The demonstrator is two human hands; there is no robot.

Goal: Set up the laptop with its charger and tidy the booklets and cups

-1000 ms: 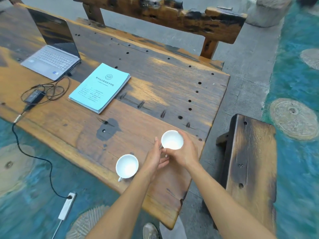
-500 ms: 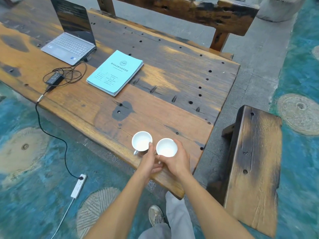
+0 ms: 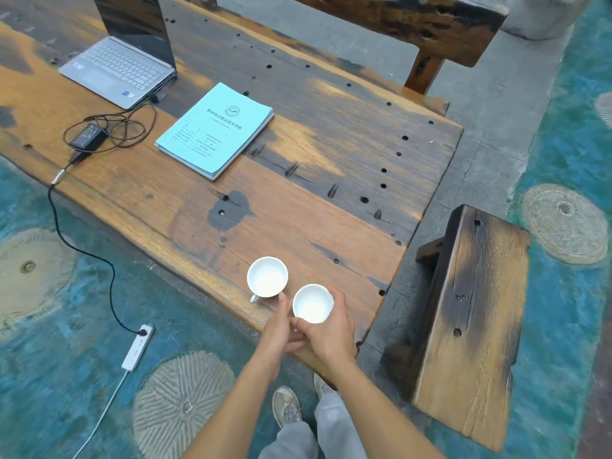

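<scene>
At the near edge of the wooden table (image 3: 298, 207), in the head view, the right hand (image 3: 326, 336) grasps a white cup (image 3: 313, 303) from below and the side, fingers wrapped round its wall. Whether its base rests on the wood or hangs just above cannot be told. Half a second ago the two cups sat rim to rim; now a sliver of table shows between them, and the second cup (image 3: 267, 276) stands on its own, handle toward the table edge. The left hand (image 3: 281, 329) lies against the right, its thumb tip touching or nearly touching the second cup; whether it grips anything is unclear. Over the last second the held cup has come across to its partner, so the pairing looks nearly done, with release the remaining step.

Farther off, the stack of teal booklets (image 3: 217, 129) lies squared near the middle. The laptop (image 3: 121, 66) stands open at the far left, its charger brick (image 3: 87, 135) beside it amid looped cable, the lead running down to a power strip (image 3: 138, 346) on the floor. That part seems settled.
</scene>
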